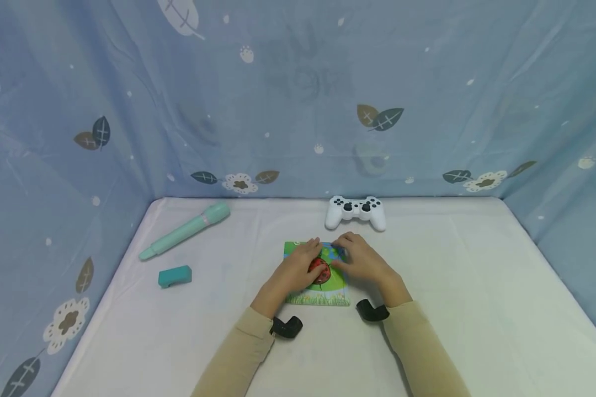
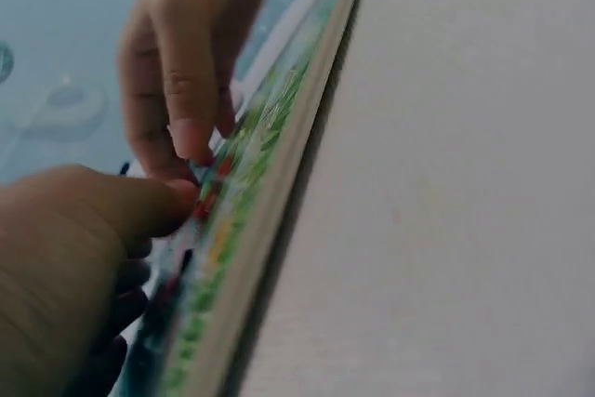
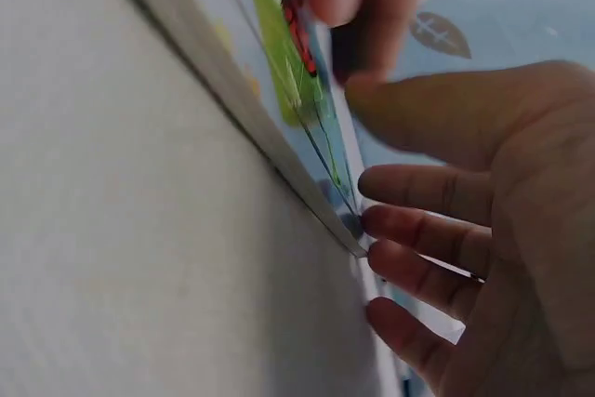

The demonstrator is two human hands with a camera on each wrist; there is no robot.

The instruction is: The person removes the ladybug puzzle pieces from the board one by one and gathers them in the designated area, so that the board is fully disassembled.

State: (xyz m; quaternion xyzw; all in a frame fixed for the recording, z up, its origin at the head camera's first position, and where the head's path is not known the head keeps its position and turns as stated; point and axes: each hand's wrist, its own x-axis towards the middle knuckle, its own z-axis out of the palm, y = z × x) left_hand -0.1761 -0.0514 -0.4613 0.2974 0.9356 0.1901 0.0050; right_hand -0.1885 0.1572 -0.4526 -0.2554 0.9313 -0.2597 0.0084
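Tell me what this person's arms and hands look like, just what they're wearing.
The left sleeve and right sleeve are plain beige and reach close to the wrists. A bent black fitting juts out at the left wrist, with a similar black piece at the right. The left hand and right hand are bare; no gloves show.

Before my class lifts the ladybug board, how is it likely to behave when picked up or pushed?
The ladybug board is probably stiff: its edge looks thick and straight in both wrist views. Pushed, it would likely slide, not roll, since it lies flat on the white table. Thin lines cross its face, so any loose pieces might shift if tilted.
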